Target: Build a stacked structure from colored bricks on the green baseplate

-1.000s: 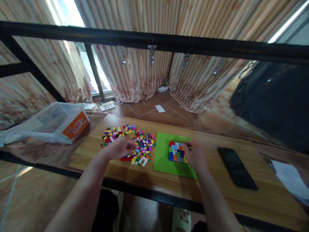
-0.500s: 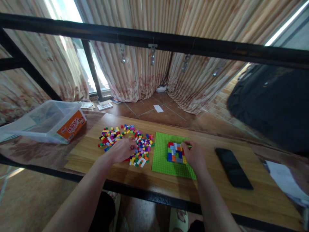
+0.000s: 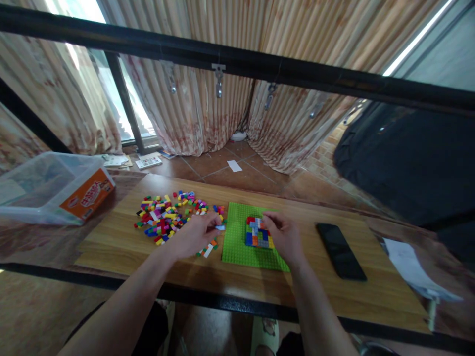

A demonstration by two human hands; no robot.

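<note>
My left hand [image 3: 200, 232] is closed in a pinch on a small light-blue toy brick [image 3: 220, 228], held by the left edge of the green baseplate [image 3: 233, 247]. Below and left of that hand lies a loose pile of toy bricks [image 3: 163, 217] in many colours, partly covered by it. On the baseplate stands a low block of joined bricks [image 3: 254, 232] in red, blue, orange, grey and other colours. My right hand [image 3: 284, 237] is at the right side of this block, its fingers curled together and hiding that edge; what they grip, if anything, is hidden.
A black phone [image 3: 340, 251] lies right of the baseplate on the wooden board [image 3: 122, 242]. A clear plastic box [image 3: 40, 193] with an orange label stands at the left. Papers [image 3: 411, 267] lie at the right end. A black metal bar [image 3: 237, 64] crosses beyond the board.
My left hand has lifted from the brick pile and moved right towards the baseplate with a light-blue brick. The right hand stays by the brick block. The camera view has shifted slightly.
</note>
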